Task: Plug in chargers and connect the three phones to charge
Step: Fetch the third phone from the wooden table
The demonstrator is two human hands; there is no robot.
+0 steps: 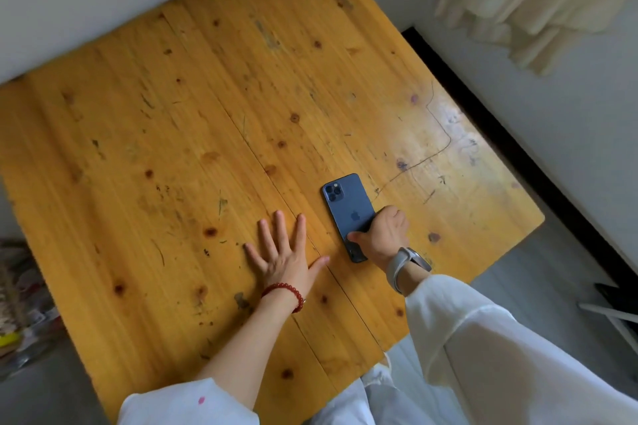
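Head view: 1 dark blue phone (pixel 348 214) lies face down on a yellow pine worktop (pixel 172 148), its lower end gripped by the right hand (pixel 381 235). Left hand (pixel 286 252) rests flat, fingers spread, just beside it. Near-right edge is close; bare boards stretch beyond.

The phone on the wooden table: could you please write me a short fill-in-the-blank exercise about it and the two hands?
1. The blue phone lies with its ____ facing up.
2. The ____ hand holds the phone's near end.
3. The left hand rests flat on the ____.

Missing words: back; right; table
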